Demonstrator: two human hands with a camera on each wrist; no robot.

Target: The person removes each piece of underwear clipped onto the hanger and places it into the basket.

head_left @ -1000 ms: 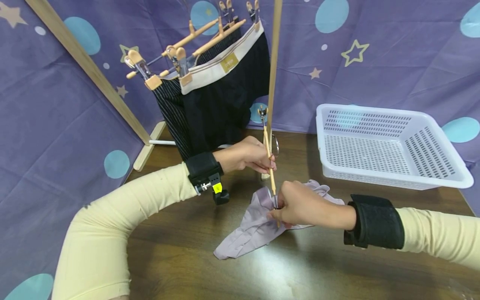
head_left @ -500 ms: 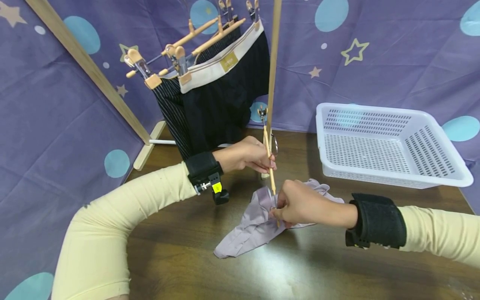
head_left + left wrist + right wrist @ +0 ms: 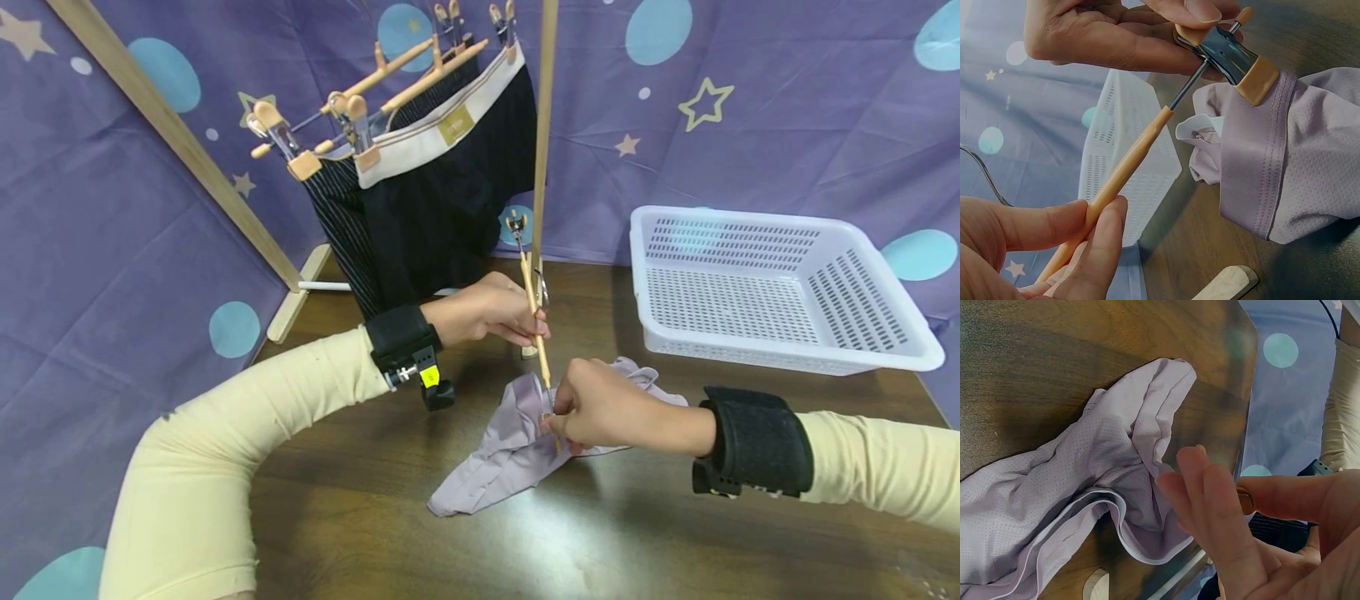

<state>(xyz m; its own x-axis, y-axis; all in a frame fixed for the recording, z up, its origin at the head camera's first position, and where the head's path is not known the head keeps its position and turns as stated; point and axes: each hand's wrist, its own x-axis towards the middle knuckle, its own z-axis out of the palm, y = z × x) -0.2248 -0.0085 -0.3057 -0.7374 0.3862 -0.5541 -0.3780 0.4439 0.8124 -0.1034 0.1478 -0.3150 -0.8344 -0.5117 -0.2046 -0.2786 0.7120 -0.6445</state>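
Against the moment before, almost nothing has shifted: the left hand [image 3: 491, 310] still pinches the wooden bar of the clip hanger [image 3: 536, 321] near the table's [image 3: 360, 517] far edge, and the right hand [image 3: 600, 408] still squeezes its metal clip [image 3: 1229, 53] at the lilac underwear [image 3: 502, 454] lying mid-table, so I judge the clipping unfinished. The left wrist view alone shows the clip already biting the waistband, while the right wrist view shows mostly crumpled fabric and loosely curled fingers [image 3: 1210, 506].
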